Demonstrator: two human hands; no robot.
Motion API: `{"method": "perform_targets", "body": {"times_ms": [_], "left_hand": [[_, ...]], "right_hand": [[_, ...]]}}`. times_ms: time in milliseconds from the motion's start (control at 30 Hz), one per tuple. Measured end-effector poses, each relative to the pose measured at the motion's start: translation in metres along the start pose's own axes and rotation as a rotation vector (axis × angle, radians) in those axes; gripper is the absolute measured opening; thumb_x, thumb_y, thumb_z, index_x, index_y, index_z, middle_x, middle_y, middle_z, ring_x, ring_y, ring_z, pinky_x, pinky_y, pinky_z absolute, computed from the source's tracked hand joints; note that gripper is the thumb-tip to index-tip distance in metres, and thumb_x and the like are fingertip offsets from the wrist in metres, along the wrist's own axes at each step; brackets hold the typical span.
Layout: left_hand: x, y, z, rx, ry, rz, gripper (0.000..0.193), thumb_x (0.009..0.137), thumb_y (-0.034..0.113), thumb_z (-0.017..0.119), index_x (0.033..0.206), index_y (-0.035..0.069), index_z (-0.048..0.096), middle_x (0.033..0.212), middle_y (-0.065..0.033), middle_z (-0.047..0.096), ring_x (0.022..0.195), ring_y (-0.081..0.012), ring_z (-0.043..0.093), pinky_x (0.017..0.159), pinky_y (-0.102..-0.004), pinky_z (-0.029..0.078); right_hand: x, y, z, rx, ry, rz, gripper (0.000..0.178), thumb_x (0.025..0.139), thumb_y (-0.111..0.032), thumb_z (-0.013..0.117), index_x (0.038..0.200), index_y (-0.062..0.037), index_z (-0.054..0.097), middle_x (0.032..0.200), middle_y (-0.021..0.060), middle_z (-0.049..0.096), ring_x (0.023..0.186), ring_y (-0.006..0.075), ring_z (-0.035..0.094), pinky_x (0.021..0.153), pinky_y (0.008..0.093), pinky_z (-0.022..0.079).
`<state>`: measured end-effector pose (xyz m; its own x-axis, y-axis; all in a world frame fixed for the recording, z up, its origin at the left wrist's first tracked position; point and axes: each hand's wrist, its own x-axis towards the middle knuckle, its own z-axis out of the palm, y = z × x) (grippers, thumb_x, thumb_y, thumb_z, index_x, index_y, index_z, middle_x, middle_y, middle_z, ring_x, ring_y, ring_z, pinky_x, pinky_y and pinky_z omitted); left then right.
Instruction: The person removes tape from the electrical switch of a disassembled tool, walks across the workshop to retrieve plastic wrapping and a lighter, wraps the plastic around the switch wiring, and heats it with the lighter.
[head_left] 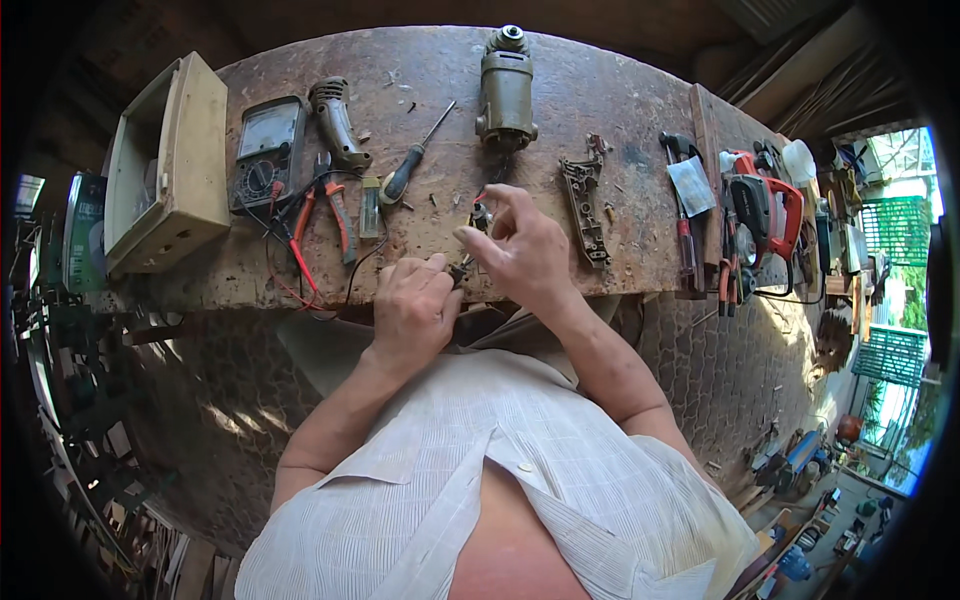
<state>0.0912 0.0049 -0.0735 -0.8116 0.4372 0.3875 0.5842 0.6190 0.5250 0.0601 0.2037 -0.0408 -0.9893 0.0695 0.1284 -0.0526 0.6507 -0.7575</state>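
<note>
My left hand [413, 303] is closed at the near edge of the worn wooden workbench [620, 90], pinching a small dark part whose tip shows between the two hands. My right hand [520, 245] sits just right of it, fingers curled around another small dark piece [481, 215] with a bit of red on it. The two hands nearly touch. What exactly the pieces are is too small to tell. A grey motor housing [506, 95] stands on the bench just beyond my right hand.
On the bench lie a black multimeter [266, 150] with red and black leads, red-handled pliers [335, 210], a tool handle shell [336, 122], a screwdriver [412, 162], a dark metal bracket [584, 205] and a beige box [170, 165]. A red power saw [765, 205] sits at right.
</note>
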Motion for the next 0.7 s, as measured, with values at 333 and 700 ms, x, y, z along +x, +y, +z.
{"method": "perform_targets", "body": {"times_ms": [333,700], "left_hand": [[0.034,0.010,0.003,-0.679,-0.081,-0.533,0.013,0.088,0.002,0.071,0.096,0.004,0.062,0.102,-0.0107,0.071,0.083,-0.0216,0.070,0.067,-0.0388,0.057],[0.090,-0.003,0.031,-1.460,-0.217,-0.988,0.009,0.108,0.015,0.066,0.109,0.006,0.067,0.096,-0.0075,0.075,0.078,-0.0155,0.072,0.063,-0.0323,0.059]], "right_hand": [[0.012,0.031,-0.011,0.720,-0.042,0.412,0.013,0.103,-0.013,0.070,0.110,-0.0026,0.070,0.088,0.0033,0.072,0.066,0.0056,0.060,0.061,0.0243,0.051],[-0.002,0.052,-0.024,1.114,-0.125,0.379,0.027,0.105,-0.011,0.066,0.130,0.0014,0.065,0.097,0.0046,0.074,0.082,0.0078,0.069,0.074,0.0254,0.058]]}}
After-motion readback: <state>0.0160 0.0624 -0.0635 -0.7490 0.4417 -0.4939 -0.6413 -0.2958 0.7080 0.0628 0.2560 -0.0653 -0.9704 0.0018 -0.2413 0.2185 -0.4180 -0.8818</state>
